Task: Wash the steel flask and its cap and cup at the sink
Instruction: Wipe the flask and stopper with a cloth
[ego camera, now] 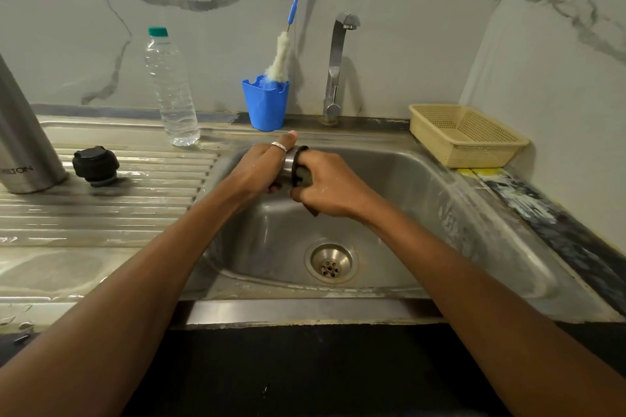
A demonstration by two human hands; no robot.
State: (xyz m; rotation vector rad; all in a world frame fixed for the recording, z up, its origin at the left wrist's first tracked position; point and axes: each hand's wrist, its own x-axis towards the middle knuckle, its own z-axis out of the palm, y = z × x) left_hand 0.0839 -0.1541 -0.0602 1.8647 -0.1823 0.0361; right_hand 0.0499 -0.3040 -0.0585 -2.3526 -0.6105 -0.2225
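Note:
Over the sink basin point(399, 186) my left hand point(261, 167) grips the steel cup point(290, 164), which has a black rim and lies on its side. My right hand point(330, 184) holds a dark green scrub pad point(302, 177) pushed into the cup's mouth. The steel flask point(23, 142) stands upright at the far left of the ribbed draining board. Its black cap point(96, 166) sits beside it on the board.
A clear plastic bottle point(171, 88) with a green top stands behind the board. A blue holder point(266, 103) with a bottle brush sits left of the tap point(337, 68), whose spout gives no water. A beige basket point(464, 134) rests at the right. The drain point(331, 264) is open.

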